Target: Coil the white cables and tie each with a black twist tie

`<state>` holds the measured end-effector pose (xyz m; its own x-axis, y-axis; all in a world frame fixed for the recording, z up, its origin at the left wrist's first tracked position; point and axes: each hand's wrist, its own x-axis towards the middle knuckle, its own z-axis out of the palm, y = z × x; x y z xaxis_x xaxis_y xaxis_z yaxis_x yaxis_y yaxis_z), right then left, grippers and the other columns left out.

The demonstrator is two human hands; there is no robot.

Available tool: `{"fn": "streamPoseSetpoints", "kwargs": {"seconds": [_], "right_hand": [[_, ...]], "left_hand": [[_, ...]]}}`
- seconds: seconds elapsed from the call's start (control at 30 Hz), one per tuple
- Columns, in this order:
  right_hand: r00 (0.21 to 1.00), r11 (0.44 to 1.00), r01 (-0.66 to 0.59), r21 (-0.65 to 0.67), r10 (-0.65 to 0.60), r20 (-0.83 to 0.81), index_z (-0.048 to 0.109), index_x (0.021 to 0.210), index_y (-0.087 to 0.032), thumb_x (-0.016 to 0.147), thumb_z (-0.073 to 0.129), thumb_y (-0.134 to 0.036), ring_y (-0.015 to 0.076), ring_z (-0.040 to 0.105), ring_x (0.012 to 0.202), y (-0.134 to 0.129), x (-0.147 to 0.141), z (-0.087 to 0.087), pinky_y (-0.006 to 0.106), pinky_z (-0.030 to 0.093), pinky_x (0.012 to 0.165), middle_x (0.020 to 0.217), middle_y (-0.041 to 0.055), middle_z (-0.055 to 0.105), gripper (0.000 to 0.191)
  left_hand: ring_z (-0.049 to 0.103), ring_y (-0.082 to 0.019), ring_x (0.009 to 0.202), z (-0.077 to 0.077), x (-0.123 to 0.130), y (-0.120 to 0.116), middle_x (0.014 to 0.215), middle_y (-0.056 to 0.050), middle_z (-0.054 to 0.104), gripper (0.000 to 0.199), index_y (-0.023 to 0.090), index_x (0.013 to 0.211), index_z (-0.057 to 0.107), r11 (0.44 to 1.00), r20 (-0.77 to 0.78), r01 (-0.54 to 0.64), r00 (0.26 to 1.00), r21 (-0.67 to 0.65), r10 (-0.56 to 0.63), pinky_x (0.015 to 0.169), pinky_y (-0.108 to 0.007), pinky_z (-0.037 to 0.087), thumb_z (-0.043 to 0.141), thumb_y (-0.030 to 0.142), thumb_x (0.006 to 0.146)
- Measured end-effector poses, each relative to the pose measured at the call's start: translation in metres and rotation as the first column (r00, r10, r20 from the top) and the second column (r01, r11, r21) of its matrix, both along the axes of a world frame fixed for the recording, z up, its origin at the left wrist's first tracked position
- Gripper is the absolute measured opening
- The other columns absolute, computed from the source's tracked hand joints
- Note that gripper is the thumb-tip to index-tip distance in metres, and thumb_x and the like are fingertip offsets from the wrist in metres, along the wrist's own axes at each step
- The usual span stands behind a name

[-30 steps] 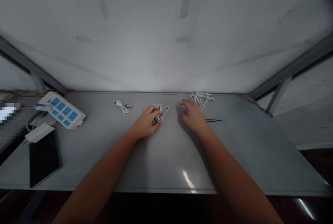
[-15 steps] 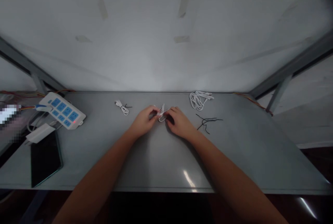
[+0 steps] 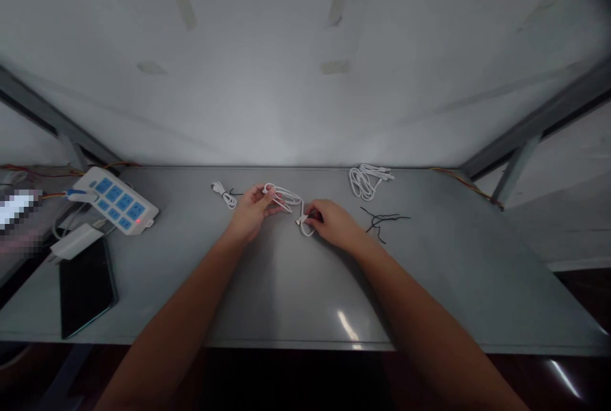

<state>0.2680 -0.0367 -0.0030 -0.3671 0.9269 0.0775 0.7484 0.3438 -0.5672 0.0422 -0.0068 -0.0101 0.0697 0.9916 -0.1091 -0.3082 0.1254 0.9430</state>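
A white cable (image 3: 292,198) stretches in loose loops between my two hands, above the middle of the table. My left hand (image 3: 251,210) pinches the looped part between thumb and fingers. At the other side, my right hand (image 3: 328,223) grips the cable close to its plug end (image 3: 300,221), where a small dark bit shows at the fingertips. Left of my left hand lies a small white cable bundle (image 3: 224,195) with a black tie around it. To the right of my right hand, several black twist ties (image 3: 382,219) lie in a loose heap.
Another white cable (image 3: 365,182), coiled loosely, lies near the back wall on the right. On the left stand a white power strip (image 3: 121,201) with blue sockets, a white adapter (image 3: 76,242) and a dark tablet (image 3: 88,287). Thin coloured wires run along both back corners.
My hands have moved apart, the left one shifting leftward. The white cable, bunched between my fingers before, now spreads into wider loops, and its plug end shows by my right hand.
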Motion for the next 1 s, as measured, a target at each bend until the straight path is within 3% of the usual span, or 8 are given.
{"fn": "streamPoseSetpoints", "kwargs": {"seconds": [0.2,0.33,0.43,0.57,0.67,0.8,0.9,1.0], "right_hand": [[0.993,0.995,0.002,0.098,-0.014,0.121,0.059,0.080,-0.020,0.092,0.067,-0.016,0.0243,0.059,0.090,-0.004,0.004,-0.001,0.035,0.044,0.080,0.093,0.0103,0.065,0.015],[0.978,0.977,0.200,0.074,-0.203,0.044,0.055,0.085,-0.022,0.095,0.057,-0.018,0.0218,0.057,0.069,-0.003,0.015,-0.009,0.033,0.040,0.065,0.080,0.0080,0.066,0.011],[0.914,0.917,0.383,0.108,-0.359,-0.190,0.054,0.088,-0.023,0.093,0.058,-0.020,0.0207,0.057,0.067,0.005,0.028,-0.011,0.031,0.041,0.063,0.077,0.0052,0.065,0.007],[0.633,0.805,0.594,0.006,-0.463,-0.621,0.058,0.097,-0.022,0.087,0.064,-0.029,0.0164,0.058,0.063,0.016,0.043,-0.006,0.029,0.046,0.058,0.080,0.0008,0.064,0.013],[0.432,0.744,0.664,-0.076,-0.465,-0.773,0.061,0.094,-0.022,0.088,0.063,-0.035,0.0131,0.059,0.056,0.019,0.051,0.002,0.028,0.050,0.057,0.077,-0.0022,0.063,0.015],[0.232,0.650,0.753,-0.103,-0.409,-0.882,0.058,0.087,-0.022,0.087,0.066,-0.038,0.0124,0.060,0.055,0.019,0.059,0.010,0.028,0.053,0.053,0.075,-0.0033,0.065,0.018],[0.054,0.622,0.751,-0.221,-0.391,-0.919,0.056,0.083,-0.023,0.083,0.071,-0.033,0.0113,0.057,0.051,0.021,0.065,0.015,0.025,0.050,0.046,0.072,-0.0042,0.064,0.019],[-0.119,0.598,0.712,-0.368,-0.415,-0.902,0.050,0.075,-0.024,0.083,0.066,-0.020,0.0117,0.056,0.051,0.023,0.073,0.019,0.024,0.048,0.044,0.067,-0.0040,0.061,0.018]], "left_hand": [[0.072,-0.016,0.084,0.003,-0.004,0.002,0.088,-0.002,0.069,0.030,0.017,0.096,0.063,0.999,-0.011,0.006,1.000,-0.038,-0.006,0.086,-0.040,0.065,0.081,0.037,0.083],[0.074,-0.019,0.095,0.010,-0.012,0.003,0.098,-0.005,0.072,0.014,0.017,0.095,0.064,0.996,0.000,0.076,0.997,-0.056,-0.076,0.097,-0.045,0.062,0.070,0.026,0.086],[0.073,-0.023,0.108,0.010,-0.019,0.006,0.107,-0.008,0.074,0.016,0.017,0.097,0.066,0.996,-0.080,0.090,0.993,0.012,-0.089,0.107,-0.047,0.057,0.068,0.021,0.081],[0.074,-0.023,0.106,0.003,-0.024,0.012,0.104,-0.009,0.075,0.022,0.017,0.096,0.069,0.996,-0.174,-0.025,0.984,0.090,0.041,0.103,-0.043,0.059,0.076,0.032,0.081],[0.075,-0.021,0.088,0.000,-0.031,0.016,0.094,-0.009,0.076,0.030,0.015,0.094,0.071,0.983,-0.274,-0.122,0.949,0.135,0.155,0.086,-0.038,0.063,0.078,0.041,0.081],[0.066,-0.016,0.061,0.004,-0.046,0.019,0.080,-0.007,0.074,0.031,0.015,0.097,0.073,0.931,-0.573,-0.230,0.737,0.285,0.357,0.060,-0.029,0.055,0.068,0.044,0.089],[0.064,-0.018,0.062,0.010,-0.052,0.017,0.069,-0.005,0.069,0.031,0.016,0.097,0.076,0.874,-0.691,-0.238,0.539,0.423,0.481,0.060,-0.028,0.048,0.061,0.044,0.094],[0.064,-0.018,0.064,0.016,-0.050,0.012,0.068,-0.003,0.067,0.034,0.018,0.102,0.076,0.852,-0.674,-0.244,0.527,0.463,0.517,0.063,-0.028,0.047,0.057,0.045,0.098]]}}
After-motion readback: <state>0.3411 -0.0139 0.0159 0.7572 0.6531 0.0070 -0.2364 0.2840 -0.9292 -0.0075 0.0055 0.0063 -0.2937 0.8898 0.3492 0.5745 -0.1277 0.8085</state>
